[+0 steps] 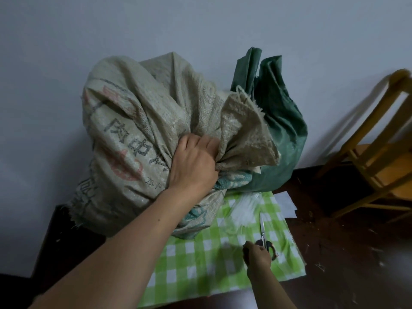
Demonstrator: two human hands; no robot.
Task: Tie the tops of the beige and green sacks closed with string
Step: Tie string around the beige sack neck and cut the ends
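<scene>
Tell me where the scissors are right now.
In the head view, the scissors lie at lower right on the green checked cloth, blades pointing toward the white string bundle, handles right beside the right hand.

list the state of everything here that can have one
beige sack: top bunched in the left hand, not tied
green sack: top loose, not tied
left hand: grips the beige sack's gathered neck
right hand: fingers curled by the scissors handles, grip unclear
scissors: blades closed, flat on the checked cloth
string: loose white bundle lying on the cloth
</scene>
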